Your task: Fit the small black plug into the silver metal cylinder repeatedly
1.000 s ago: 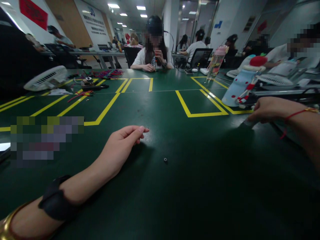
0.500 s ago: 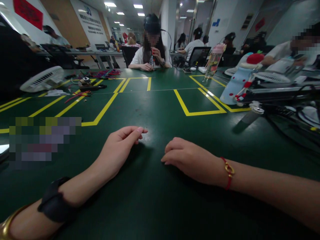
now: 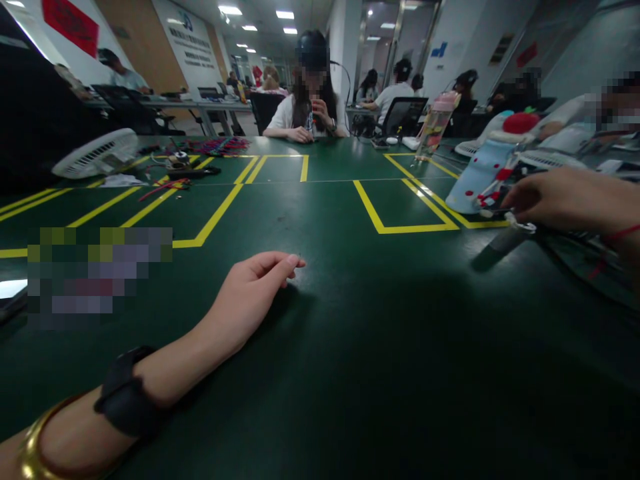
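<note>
Over the middle of the green table (image 3: 350,373), my left hand (image 3: 257,290) is closed in a pinch of thumb and forefinger. A tiny dark sliver shows at its fingertips, too small to name. My right hand (image 3: 565,200) is at the right, its fingers bent together just above the pale top of a grey cylindrical container (image 3: 500,248). Whether the fingertips touch that top or grip something small is unclear. Behind the container stands a light-blue bottle (image 3: 473,180) with a red, strawberry-like top.
Yellow tape (image 3: 420,229) marks boxes on the table. A white fan (image 3: 95,155), wires (image 3: 220,145) and a blurred-out patch (image 3: 100,267) lie left. Black cables (image 3: 575,273) run at the right. A clear bottle (image 3: 435,130) stands farther back; a person (image 3: 310,110) sits opposite.
My right hand has swung from beside the left hand to the far right, over the grey container. My left hand keeps its pinch; the whole view has shifted slightly.
</note>
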A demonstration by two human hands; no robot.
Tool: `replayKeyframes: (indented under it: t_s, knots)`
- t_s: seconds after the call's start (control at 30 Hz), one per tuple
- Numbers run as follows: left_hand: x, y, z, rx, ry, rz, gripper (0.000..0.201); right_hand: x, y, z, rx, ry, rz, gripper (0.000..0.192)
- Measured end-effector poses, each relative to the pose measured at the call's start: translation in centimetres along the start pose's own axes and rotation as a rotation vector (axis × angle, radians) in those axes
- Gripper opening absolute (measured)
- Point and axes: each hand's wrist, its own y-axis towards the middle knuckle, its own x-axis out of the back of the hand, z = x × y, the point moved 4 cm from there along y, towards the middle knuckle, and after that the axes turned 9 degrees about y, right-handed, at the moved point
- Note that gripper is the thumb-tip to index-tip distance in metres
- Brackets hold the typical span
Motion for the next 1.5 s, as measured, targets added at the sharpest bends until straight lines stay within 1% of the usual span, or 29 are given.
replayKeyframes:
  t_s: [0.07,0.13,0.3,0.43,0.6,0.7,0.87,1.03,1.3,1.43,1.5]
  knots:
    - [0.0,0.0,0.1,0.004,0.008,0.002,0.028,-0.9,0.4,-0.5,0.001,0.014,0.069,0.03]
    - [0.0,0.1,0.2,0.005,0.006,-0.003,0.028,-1.5,0.7,-0.8,0.008,0.025,0.099,0.032]
    - [-0.1,0.1,0.3,0.008,-0.022,0.008,0.027,-1.4,1.3,-2.2,-0.023,0.015,0.016,0.033]
    - [0.0,0.1,0.2,0.011,-0.018,0.01,0.027,-1.8,1.9,-3.2,-0.02,0.023,0.053,0.033]
    - [0.0,0.1,0.2,0.011,-0.007,0.013,0.028,-1.6,2.1,-4.3,-0.043,0.048,0.012,0.031]
    - [0.1,0.1,0.4,0.018,-0.008,0.007,0.027,-1.3,1.7,-4.2,-0.056,0.06,0.017,0.028]
    - [0.0,0.2,0.4,0.014,-0.014,0.008,0.027,-0.8,1.2,-4.3,-0.132,0.083,-0.02,0.027]
    - [0.0,0.1,0.3,0.018,0.005,0.002,0.028,-1.5,1.8,-4.9,-0.092,0.079,0.001,0.031]
    - [0.0,0.0,0.1,0.018,0.0,-0.014,0.028,-0.7,0.7,-4.1,-0.126,0.147,-0.018,0.029]
    - [0.0,0.0,0.0,0.018,0.003,-0.02,0.028,-1.2,1.2,-4.2,-0.082,0.129,-0.019,0.032]
    - [0.0,0.0,0.0,0.013,0.005,-0.017,0.028,-1.5,1.3,-4.3,-0.085,0.119,-0.005,0.033]
